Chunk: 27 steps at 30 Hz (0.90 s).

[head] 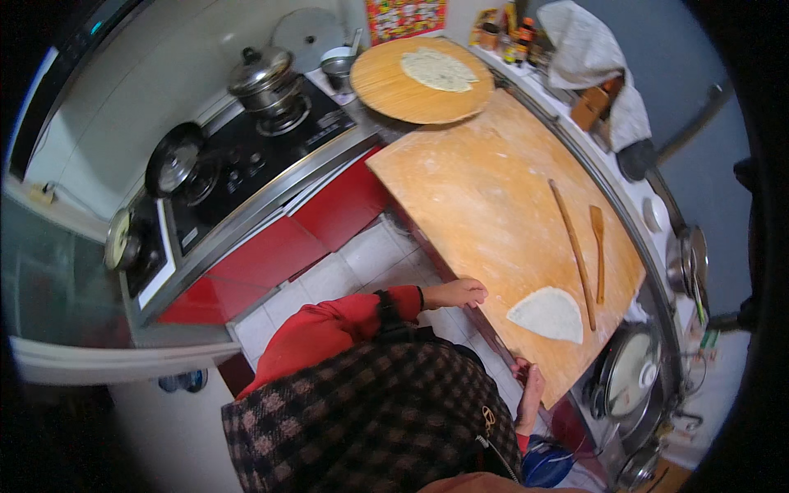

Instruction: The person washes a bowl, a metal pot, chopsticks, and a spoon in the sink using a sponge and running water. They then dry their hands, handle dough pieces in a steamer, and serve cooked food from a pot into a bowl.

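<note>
My left hand [457,293], at the end of a red sleeve, has its fingers loosely curled at the near edge of a floured wooden board [481,203]. Farther along that edge, my right hand [529,385] sits near the board's corner, its fingers bent and apart with nothing visible in them. A folded piece of flat dough [550,314], roughly a half-round, lies on the board in front of both hands, touched by neither. Beyond it rest a long thin rolling pin [573,252] and a wooden spatula [597,246].
Another flat dough round [439,69] lies on a round woven tray [382,86] at the board's far end. The gas hob [246,166] holds a lidded steel pot [264,80] and a black wok [175,160]. A lidded electric pan [632,370] stands right of the board.
</note>
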Motion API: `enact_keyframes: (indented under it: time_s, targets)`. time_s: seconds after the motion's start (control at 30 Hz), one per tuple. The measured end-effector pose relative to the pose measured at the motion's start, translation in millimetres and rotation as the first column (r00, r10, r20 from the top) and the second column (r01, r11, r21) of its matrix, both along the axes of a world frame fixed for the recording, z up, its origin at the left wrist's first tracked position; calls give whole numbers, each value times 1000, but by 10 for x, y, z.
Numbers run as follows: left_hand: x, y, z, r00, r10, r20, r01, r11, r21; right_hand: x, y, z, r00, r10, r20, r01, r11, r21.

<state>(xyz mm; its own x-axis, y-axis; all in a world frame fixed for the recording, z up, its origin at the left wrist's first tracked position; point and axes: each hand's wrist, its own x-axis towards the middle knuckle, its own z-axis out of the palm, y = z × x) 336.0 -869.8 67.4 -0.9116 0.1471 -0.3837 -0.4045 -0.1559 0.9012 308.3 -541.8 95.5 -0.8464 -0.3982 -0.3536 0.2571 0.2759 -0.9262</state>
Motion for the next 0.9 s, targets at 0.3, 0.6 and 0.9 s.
enact_keyframes:
  time_s: [0.3,0.6,0.9]
  targets:
    - [679,-318,-80,927,353,-130,-346,935,73,-180,-679,-155,810,587,-9,-585,808,67]
    - [2152,108,-174,759,607,235,-631,775,37,21,-1130,-856,514,857,-39,-846,514,141]
    - [3130,100,-234,496,851,176,-864,504,-3,658,-2351,-1026,82,996,40,-989,76,125]
